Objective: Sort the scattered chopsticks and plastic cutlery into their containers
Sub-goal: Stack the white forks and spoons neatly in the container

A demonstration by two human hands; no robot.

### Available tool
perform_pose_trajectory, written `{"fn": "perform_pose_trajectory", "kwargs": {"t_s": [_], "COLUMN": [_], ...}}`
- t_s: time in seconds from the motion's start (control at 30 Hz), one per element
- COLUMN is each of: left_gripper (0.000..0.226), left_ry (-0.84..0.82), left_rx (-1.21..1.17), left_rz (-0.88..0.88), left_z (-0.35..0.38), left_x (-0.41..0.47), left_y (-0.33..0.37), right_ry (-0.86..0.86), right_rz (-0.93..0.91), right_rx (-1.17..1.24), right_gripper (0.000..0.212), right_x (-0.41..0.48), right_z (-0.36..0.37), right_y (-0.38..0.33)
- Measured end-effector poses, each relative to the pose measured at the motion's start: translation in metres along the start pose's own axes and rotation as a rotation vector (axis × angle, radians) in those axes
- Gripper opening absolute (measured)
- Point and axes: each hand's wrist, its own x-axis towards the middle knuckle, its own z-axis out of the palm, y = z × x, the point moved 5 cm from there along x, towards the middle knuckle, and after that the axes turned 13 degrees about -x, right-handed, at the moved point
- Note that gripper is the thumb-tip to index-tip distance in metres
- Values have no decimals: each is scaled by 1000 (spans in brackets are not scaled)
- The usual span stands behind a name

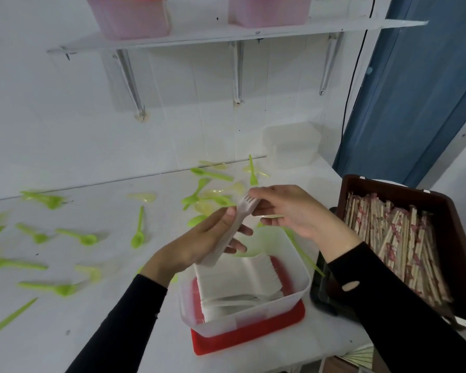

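Black-sleeved hands meet: left hand (205,240) grips white forks (245,205), right hand (293,211) pinches their tines.

Lime-green plastic spoons and forks (86,239) litter the white worktop (105,332) at left and rear, with bare lanes between them. The clear rectangular plastic tub (303,281) stands mid-worktop. Its open mouth is partly screened by the left hand (205,240) and right hand (296,211), which grip white plastic forks (227,232). A dark brown tray of paper-wrapped chopsticks (388,188) walls off the right.
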Motion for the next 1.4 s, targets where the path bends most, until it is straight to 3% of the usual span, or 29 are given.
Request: {"fn": "perform_pose_trajectory", "kwargs": {"t_s": [0.17, 0.33, 0.43, 0.53, 0.6, 0.67, 0.8, 0.97, 1.23, 1.4], "left_gripper": [35, 31, 33, 29, 19, 18, 46, 47, 23, 14], "left_ry": [-35, -137, -201, -101, -28, -115, -376, -382, -311, -275], "left_rx": [115, 416, 516, 364, 419, 571, 958, 1106, 821, 800], "left_rz": [-118, -161, -198, -181, -81, -41, 63, 87, 36, 23], "left_z": [-6, -7, -2, -14, -23, -13, 24, 25, 15, 18], "left_x": [-11, -20, -21, -16, -5, 7, 20, 25, 22, 24], "left_y": [-17, -30, -38, -40, -39, -47, -69, -82, -87, -85], "right_ry": [-191, -474, -498, -458, -438, -477, -551, -550, -478, -555], "right_rz": [22, -82, -116, -104, -93, -78, -70, -36, -59, 4], "right_rx": [9, -715, -898, -876, -844, -877, -982, -964, -849, -969], "right_gripper": [30, 36, 30, 28, 26, 26, 20, 19, 19, 17], "right_x": [-5, -25, -29, -32, -34, -37, -39, -44, -46, -43], "right_z": [5, 10, 22, 19, 14, 20, 36, 29, 9, 27], "right_y": [14, 23, 30, 37, 38, 38, 41, 43, 33, 55]}}
